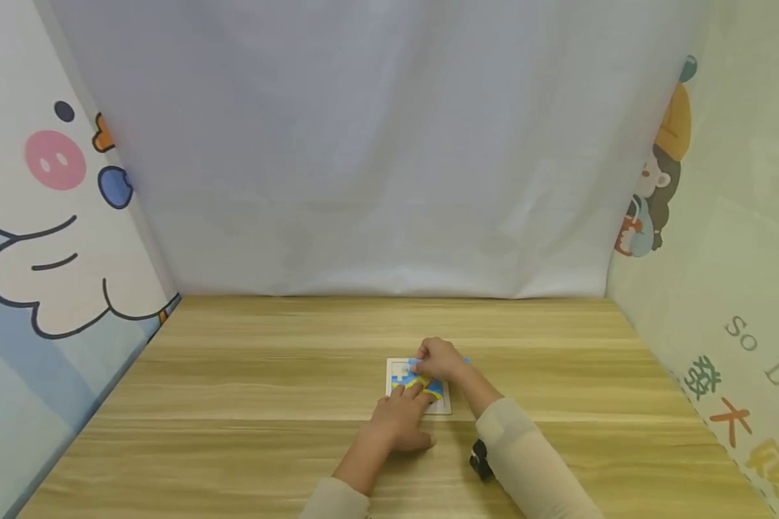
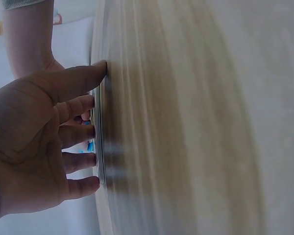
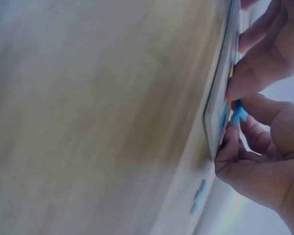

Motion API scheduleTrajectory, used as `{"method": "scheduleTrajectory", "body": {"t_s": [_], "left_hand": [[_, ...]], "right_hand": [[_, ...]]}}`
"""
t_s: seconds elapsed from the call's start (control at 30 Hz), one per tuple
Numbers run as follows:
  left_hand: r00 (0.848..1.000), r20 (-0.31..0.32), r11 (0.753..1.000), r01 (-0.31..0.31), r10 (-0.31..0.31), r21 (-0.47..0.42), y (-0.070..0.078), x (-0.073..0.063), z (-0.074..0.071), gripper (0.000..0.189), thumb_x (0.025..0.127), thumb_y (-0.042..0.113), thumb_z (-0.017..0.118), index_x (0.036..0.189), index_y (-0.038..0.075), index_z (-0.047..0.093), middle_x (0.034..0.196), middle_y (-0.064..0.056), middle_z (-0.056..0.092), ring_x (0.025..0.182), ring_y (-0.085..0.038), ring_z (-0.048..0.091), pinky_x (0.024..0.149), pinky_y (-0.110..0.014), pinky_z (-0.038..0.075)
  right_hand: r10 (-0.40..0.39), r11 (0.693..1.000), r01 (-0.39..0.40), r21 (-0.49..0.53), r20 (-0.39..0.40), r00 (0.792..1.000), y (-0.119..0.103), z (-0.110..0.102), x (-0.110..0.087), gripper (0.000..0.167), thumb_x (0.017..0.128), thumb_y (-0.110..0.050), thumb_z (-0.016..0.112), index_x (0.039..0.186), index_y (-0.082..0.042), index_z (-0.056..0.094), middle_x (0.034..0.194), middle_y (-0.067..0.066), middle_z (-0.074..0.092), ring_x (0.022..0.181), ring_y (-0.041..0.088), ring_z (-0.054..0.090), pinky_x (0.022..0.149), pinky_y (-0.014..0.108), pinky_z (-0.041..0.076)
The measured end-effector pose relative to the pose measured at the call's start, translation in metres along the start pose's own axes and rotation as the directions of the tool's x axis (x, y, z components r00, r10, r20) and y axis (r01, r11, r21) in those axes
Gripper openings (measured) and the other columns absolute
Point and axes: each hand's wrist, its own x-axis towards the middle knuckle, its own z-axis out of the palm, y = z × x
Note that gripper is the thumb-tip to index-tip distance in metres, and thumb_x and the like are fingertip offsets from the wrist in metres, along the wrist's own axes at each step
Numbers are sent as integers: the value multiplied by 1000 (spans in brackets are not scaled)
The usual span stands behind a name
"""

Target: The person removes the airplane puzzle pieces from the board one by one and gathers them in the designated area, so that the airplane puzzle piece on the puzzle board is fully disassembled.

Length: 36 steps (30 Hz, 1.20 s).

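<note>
A small jigsaw puzzle in a pale frame [image 1: 438, 411] lies flat on the table, its picture blue and yellow. A pale part of the tray shows at its far left corner. My left hand [image 1: 399, 424] rests its spread fingertips on the near side of the puzzle, the thumb out over the wood. Above the puzzle's far edge, my right hand [image 1: 443, 360] pinches a blue puzzle piece [image 3: 239, 112] between thumb and fingers. The held piece is mostly hidden by the hand in the head view. Another blue puzzle piece [image 3: 198, 197] lies on the table just beyond the frame.
The wood-grain table [image 1: 247, 389] runs back to a pale hanging cloth [image 1: 363, 158]. A small black object [image 1: 480, 460] shows beside the right sleeve. Printed panels stand at the left [image 1: 71, 216] and right [image 1: 720, 238].
</note>
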Motion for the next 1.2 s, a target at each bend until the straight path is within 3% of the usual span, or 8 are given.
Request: {"method": "scheduleTrajectory", "body": {"t_s": [0.53, 0.77, 1.2], "left_hand": [[1000, 5, 1000, 6, -6, -14, 0, 0, 1, 63, 76, 37, 73, 131, 16, 52, 143, -11, 37, 128, -40, 32, 95, -56, 35], [1000, 6, 1000, 11, -11, -9, 0, 1, 0, 63, 76, 37, 73, 131, 16, 52, 143, -11, 38, 128, -40, 32, 95, -56, 35], [1000, -26, 1000, 6, -7, -24, 2, 0, 1, 59, 76, 35, 73, 128, 15, 54, 139, -11, 41, 127, -39, 34, 94, -55, 37]], "right_hand": [[-65, 993, 69, 95, -42, 997, 6, -4, -7, 9, 83, -5, 67, 84, -6, 58, 79, 1, 55, 77, 18, 52, 69, 32, 45], [-117, 958, 124, 260, -43, 992, 7, -10, -9, 5, 85, -4, 65, 86, 0, 61, 75, 3, 57, 69, 16, 51, 59, 27, 45], [-142, 927, 163, 338, -86, 986, 10, -10, -19, 6, 85, -4, 66, 88, 1, 65, 77, 2, 60, 70, 16, 55, 62, 29, 48]]}}
